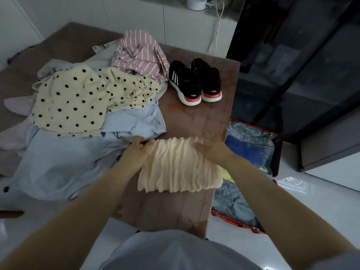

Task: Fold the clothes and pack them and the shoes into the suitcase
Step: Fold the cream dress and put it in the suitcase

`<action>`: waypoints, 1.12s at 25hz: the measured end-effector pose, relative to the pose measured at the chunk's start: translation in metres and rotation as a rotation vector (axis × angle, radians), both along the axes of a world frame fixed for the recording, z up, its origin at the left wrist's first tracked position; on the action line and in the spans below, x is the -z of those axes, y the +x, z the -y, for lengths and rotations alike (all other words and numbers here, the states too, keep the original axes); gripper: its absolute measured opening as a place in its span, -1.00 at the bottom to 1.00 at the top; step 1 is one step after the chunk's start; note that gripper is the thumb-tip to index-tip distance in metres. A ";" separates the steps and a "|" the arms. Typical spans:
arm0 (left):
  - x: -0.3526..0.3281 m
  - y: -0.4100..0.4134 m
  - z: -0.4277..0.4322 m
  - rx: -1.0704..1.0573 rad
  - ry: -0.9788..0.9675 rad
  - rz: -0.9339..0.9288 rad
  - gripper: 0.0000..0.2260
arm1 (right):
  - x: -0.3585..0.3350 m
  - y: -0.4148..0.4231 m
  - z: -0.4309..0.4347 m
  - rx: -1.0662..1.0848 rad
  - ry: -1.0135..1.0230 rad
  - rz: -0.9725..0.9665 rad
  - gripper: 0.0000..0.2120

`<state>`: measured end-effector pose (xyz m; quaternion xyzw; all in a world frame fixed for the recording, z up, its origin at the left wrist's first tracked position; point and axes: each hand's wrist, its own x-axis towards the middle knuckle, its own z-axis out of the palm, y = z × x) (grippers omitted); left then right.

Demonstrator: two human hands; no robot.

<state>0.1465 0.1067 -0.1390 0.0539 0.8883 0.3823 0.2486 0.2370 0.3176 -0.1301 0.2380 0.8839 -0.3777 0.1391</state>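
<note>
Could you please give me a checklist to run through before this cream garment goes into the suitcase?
1. Cream pleated fabric garment folded into a compact rectangle: ok.
2. Left hand grips its left edge: ok.
3. Right hand has a firm hold: cannot tell, blurred.
4. Red-rimmed suitcase lies open on the floor beside the brown table: ok.
5. Free room in the suitcase: cannot tell, table hides part.
6. Remaining clothes folded: not ok, the cream polka-dot top lies crumpled.

bare tabletop [194, 121] before shoes [194, 82]
</note>
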 end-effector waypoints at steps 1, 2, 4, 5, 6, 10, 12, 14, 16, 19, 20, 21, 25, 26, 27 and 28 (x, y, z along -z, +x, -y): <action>0.012 0.011 -0.004 -0.033 0.020 0.051 -0.41 | 0.008 0.005 0.006 0.062 -0.017 0.054 -0.33; 0.023 0.022 -0.007 -0.056 0.012 0.093 -0.28 | 0.013 0.013 0.012 0.124 -0.021 0.093 -0.24; 0.036 0.039 -0.011 -0.163 -0.011 0.134 -0.17 | 0.020 0.029 0.019 0.260 -0.022 0.113 -0.11; 0.040 0.044 -0.013 -0.238 -0.007 0.145 -0.18 | 0.023 0.035 0.021 0.343 -0.068 0.110 -0.08; 0.041 0.048 -0.015 -0.299 -0.006 0.146 -0.22 | 0.029 0.039 0.022 0.422 -0.143 0.116 -0.07; 0.039 0.055 -0.023 -0.359 0.006 0.165 -0.35 | 0.040 0.042 0.018 0.525 -0.350 0.166 -0.10; 0.040 0.059 -0.023 -0.352 -0.009 0.147 -0.36 | 0.042 0.048 0.017 0.548 -0.423 0.156 -0.15; 0.046 0.066 -0.023 -0.340 -0.001 0.136 -0.38 | 0.044 0.060 0.012 0.598 -0.498 0.144 -0.21; 0.049 0.078 -0.028 -0.314 -0.004 0.112 -0.42 | 0.046 0.079 0.008 0.663 -0.575 0.111 -0.29; 0.050 0.090 -0.047 -0.198 -0.022 0.057 -0.52 | 0.053 0.107 0.003 0.798 -0.691 0.065 -0.38; 0.049 0.092 -0.057 -0.145 -0.017 0.039 -0.57 | 0.054 0.118 0.003 0.851 -0.747 0.043 -0.41; 0.046 0.092 -0.069 -0.091 -0.008 0.021 -0.61 | 0.058 0.128 0.001 0.902 -0.809 0.007 -0.34; 0.049 0.109 -0.134 0.100 -0.008 -0.006 -0.62 | 0.068 0.178 -0.040 1.022 -0.910 -0.061 -0.47; 0.053 0.120 -0.152 0.120 0.010 0.007 -0.60 | 0.069 0.193 -0.057 1.048 -0.932 -0.063 -0.59; 0.057 0.133 -0.172 0.123 0.028 0.033 -0.59 | 0.070 0.207 -0.076 1.076 -0.944 -0.063 -0.66; 0.063 0.146 -0.193 0.122 0.047 0.065 -0.59 | 0.074 0.222 -0.096 1.086 -0.951 -0.076 -0.68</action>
